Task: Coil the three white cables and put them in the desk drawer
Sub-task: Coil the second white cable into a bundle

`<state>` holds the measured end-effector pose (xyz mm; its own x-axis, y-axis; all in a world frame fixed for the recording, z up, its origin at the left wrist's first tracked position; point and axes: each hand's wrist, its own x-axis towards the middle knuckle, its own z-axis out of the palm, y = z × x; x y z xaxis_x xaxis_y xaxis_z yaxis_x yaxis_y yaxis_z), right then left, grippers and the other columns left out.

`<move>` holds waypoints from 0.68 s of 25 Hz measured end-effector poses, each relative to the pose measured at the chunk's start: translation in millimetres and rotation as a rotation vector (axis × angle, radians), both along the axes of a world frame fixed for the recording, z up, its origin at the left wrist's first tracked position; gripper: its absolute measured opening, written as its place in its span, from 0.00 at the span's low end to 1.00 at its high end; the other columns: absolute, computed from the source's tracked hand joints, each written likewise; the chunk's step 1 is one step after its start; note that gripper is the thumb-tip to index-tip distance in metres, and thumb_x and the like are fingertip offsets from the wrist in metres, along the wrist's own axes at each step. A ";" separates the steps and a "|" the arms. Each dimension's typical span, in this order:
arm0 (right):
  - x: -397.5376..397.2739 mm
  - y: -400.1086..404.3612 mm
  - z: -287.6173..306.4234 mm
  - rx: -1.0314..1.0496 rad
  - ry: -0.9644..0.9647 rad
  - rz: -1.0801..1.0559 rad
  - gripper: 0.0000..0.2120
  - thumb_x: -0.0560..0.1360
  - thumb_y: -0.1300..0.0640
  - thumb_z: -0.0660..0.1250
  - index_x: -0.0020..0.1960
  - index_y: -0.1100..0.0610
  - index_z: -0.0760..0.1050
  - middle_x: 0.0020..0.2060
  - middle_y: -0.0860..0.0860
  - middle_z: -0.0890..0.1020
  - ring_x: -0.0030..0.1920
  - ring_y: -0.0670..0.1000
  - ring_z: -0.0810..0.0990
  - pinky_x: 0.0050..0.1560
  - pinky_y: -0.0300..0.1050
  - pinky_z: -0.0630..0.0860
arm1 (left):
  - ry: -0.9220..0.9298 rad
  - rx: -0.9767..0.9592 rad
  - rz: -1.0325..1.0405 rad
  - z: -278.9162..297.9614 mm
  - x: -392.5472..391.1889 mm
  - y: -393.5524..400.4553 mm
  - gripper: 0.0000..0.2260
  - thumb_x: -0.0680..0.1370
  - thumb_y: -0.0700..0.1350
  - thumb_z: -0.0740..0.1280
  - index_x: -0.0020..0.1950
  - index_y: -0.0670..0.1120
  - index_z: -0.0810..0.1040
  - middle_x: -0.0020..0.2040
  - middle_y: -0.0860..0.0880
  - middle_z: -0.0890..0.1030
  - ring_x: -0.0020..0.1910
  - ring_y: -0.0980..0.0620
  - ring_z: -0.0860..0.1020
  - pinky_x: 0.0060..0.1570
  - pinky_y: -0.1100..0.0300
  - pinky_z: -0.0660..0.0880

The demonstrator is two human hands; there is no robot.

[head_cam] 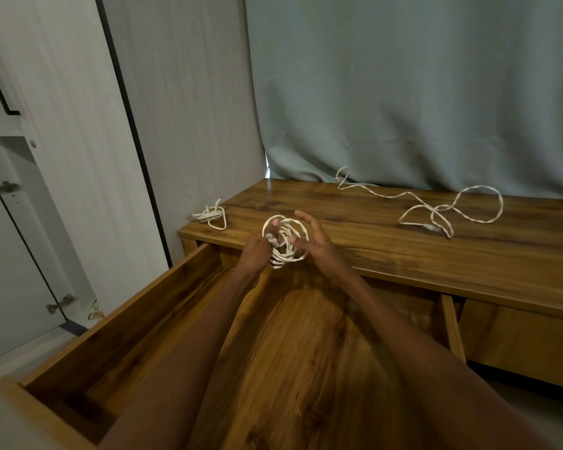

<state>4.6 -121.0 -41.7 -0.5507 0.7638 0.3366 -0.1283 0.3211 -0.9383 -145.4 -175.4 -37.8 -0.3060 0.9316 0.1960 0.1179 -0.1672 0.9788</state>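
Note:
My left hand (256,251) grips a coiled white cable (285,245) above the desk's front edge, thumb and fingers curled round the loops near a grey plug. My right hand (312,238) is beside the coil, fingers mostly straight, touching its right side. A second white cable (212,216), bundled loosely, lies at the desk's left corner. A third white cable (449,206) sprawls uncoiled across the right of the desk top. The wooden drawer (163,300) is pulled out below my arms, and I see nothing in the part of it that shows.
The wooden desk (387,241) stands against a grey-green curtain (403,92). A pale wardrobe (62,157) with a black handle and an open door fills the left. A second drawer front (517,339) sits closed at the right.

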 end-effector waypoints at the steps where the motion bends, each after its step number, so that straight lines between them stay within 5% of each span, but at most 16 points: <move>1: -2.0 -1.5 -3.9 0.071 -0.038 0.028 0.33 0.76 0.64 0.72 0.74 0.47 0.62 0.63 0.49 0.77 0.59 0.48 0.81 0.56 0.46 0.81 | 0.000 -0.010 0.017 -0.3 -0.5 1.3 0.21 0.82 0.59 0.61 0.51 0.45 0.84 0.47 0.46 0.87 0.49 0.46 0.85 0.49 0.53 0.80; 3: -7.8 -3.7 -10.4 0.185 -0.095 -0.035 0.39 0.73 0.66 0.75 0.74 0.46 0.59 0.60 0.44 0.76 0.58 0.47 0.81 0.58 0.49 0.81 | 0.004 -0.012 0.035 0.1 0.6 1.5 0.19 0.82 0.59 0.61 0.51 0.46 0.84 0.47 0.47 0.87 0.50 0.47 0.85 0.48 0.54 0.81; 8: -5.4 -6.6 -10.7 0.239 -0.074 -0.248 0.34 0.72 0.51 0.78 0.70 0.42 0.64 0.55 0.41 0.81 0.52 0.44 0.83 0.54 0.53 0.83 | 0.021 -0.056 0.004 1.5 7.7 -0.7 0.18 0.83 0.55 0.59 0.49 0.47 0.83 0.44 0.47 0.87 0.46 0.49 0.84 0.47 0.55 0.79; 11: -4.3 -4.7 -12.0 0.596 -0.267 -0.477 0.23 0.73 0.39 0.72 0.65 0.39 0.69 0.56 0.42 0.81 0.53 0.46 0.82 0.52 0.56 0.81 | 0.047 -0.078 -0.001 2.0 5.9 2.0 0.20 0.84 0.57 0.58 0.51 0.45 0.84 0.46 0.46 0.87 0.47 0.48 0.85 0.46 0.57 0.79; 14: -10.5 -4.3 -17.1 0.774 -0.267 -0.547 0.12 0.76 0.43 0.70 0.58 0.44 0.78 0.67 0.45 0.74 0.61 0.48 0.77 0.58 0.53 0.76 | 0.070 -0.075 0.021 1.8 3.9 0.6 0.23 0.84 0.59 0.56 0.52 0.45 0.84 0.46 0.47 0.87 0.47 0.50 0.85 0.44 0.58 0.79; 17: -14.4 -5.4 -18.2 0.765 -0.221 -0.570 0.07 0.77 0.48 0.69 0.53 0.49 0.80 0.67 0.47 0.74 0.64 0.49 0.75 0.61 0.54 0.74 | 0.094 -0.082 0.054 2.4 5.7 -0.9 0.24 0.83 0.61 0.55 0.48 0.46 0.84 0.40 0.49 0.86 0.39 0.56 0.83 0.35 0.64 0.76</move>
<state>-9.8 -126.4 -59.9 -0.2773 0.5538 0.7851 0.3884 0.8120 -0.4356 -139.8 -176.4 -35.3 -0.3398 0.9284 0.1503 0.2165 -0.0783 0.9731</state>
